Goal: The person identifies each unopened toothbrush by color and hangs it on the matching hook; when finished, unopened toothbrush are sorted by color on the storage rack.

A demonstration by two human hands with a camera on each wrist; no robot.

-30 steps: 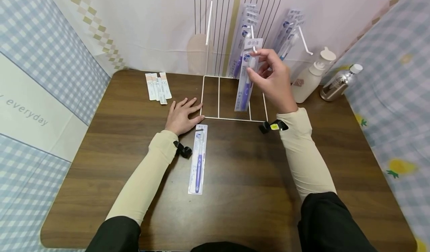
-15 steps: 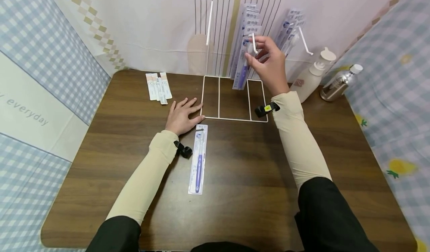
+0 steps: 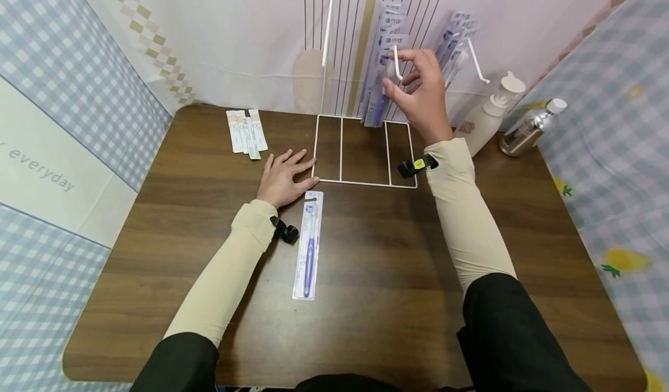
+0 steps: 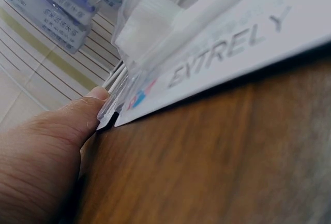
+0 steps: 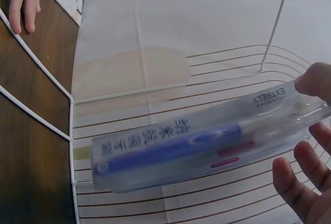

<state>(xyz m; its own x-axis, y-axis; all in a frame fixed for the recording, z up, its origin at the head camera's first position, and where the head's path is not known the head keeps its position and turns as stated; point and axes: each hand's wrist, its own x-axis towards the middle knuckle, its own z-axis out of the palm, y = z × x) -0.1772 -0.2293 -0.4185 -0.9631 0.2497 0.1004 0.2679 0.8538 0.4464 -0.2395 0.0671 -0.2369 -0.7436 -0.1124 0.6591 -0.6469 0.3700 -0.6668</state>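
My right hand point(image 3: 422, 93) pinches a packaged toothbrush point(image 5: 170, 151) with a purple handle between thumb and fingers. The pack hangs in line with several others on the rack's middle hook point(image 3: 396, 64), whose white tip sticks out in front of its card. Flat on the table, my left hand point(image 3: 284, 177) spreads its fingers, with fingertips at the left base wire of the white wire rack point(image 3: 366, 183). Just below its thumb point(image 4: 77, 113) lies another purple toothbrush in its pack point(image 3: 308, 247). In the right wrist view only part of the right hand shows.
More packaged toothbrushes point(image 3: 453, 40) hang on the right hook point(image 3: 477, 61); the left hook point(image 3: 327, 32) carries nothing. Several small white-and-pink packets point(image 3: 247, 135) lie at the back left. A white pump bottle point(image 3: 483, 119) and a silver bottle point(image 3: 530, 128) stand at the right.
My right hand has slid the toothbrush pack back along the middle hook, from the hook's tip to close against the packs behind. The left hand stays in place.
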